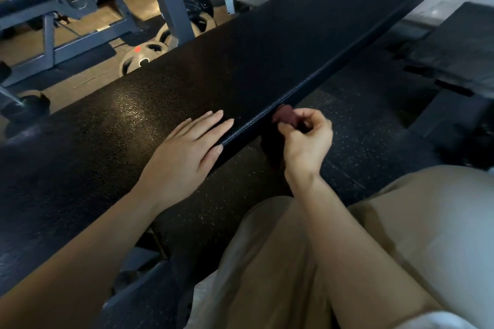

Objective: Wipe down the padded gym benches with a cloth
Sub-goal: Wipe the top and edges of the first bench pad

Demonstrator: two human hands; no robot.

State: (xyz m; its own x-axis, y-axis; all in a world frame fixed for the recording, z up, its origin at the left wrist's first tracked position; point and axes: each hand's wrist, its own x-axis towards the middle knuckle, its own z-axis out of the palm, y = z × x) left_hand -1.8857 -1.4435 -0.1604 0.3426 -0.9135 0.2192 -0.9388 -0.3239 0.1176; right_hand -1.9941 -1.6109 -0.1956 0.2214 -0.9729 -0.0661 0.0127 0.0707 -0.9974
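Light: dim, indoor
Glare: sheen on bench pad, left of both hands
Edges: wide-angle bending, soft

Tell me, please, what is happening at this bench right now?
A person is cleaning a black padded bench in a gym. Their left hand lies flat on the top of the pad near its edge, fingers straight. Their right hand pinches a small reddish-brown cloth against the bench's side edge, just below the stitched seam. Weight plates lie on the floor beyond the bench, and a second bench stands to the right.
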